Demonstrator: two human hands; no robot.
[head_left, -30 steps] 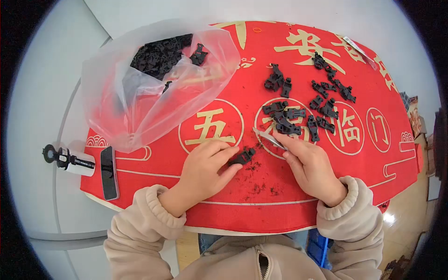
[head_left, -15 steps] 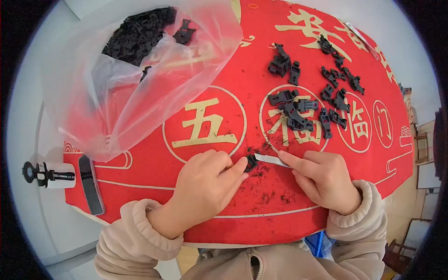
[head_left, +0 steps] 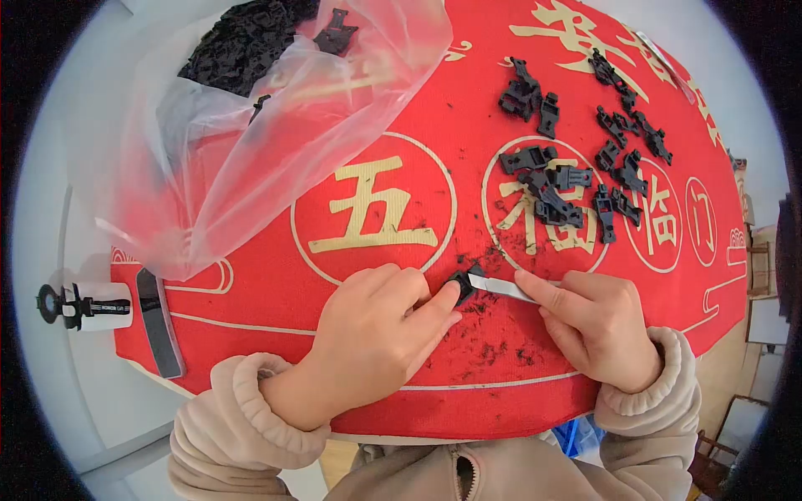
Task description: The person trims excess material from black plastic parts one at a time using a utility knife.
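My left hand (head_left: 363, 334) is closed, pinching a small black plastic part (head_left: 464, 286) down near the front of the red cloth. Most of that part sits behind my fingertips. In my right hand (head_left: 600, 327) is a utility knife (head_left: 499, 287), its silver blade pointing left and its tip against the black part. My index finger lies along the blade, and the handle is hidden in my palm. Black shavings (head_left: 510, 334) are scattered over the cloth around both hands. Beyond them lies a loose group of similar black plastic parts (head_left: 555, 196).
A clear plastic bag (head_left: 251, 192) holding a heap of black parts (head_left: 242, 50) spreads over the back left. At the left edge are a phone (head_left: 157, 321) and a white cylindrical object (head_left: 109, 306). The red patterned tablecloth (head_left: 251, 296) covers the table.
The view has shifted slightly, so the bag and loose parts appear higher. My hands and the black part appear a little further right; the blade tip stays at the part.
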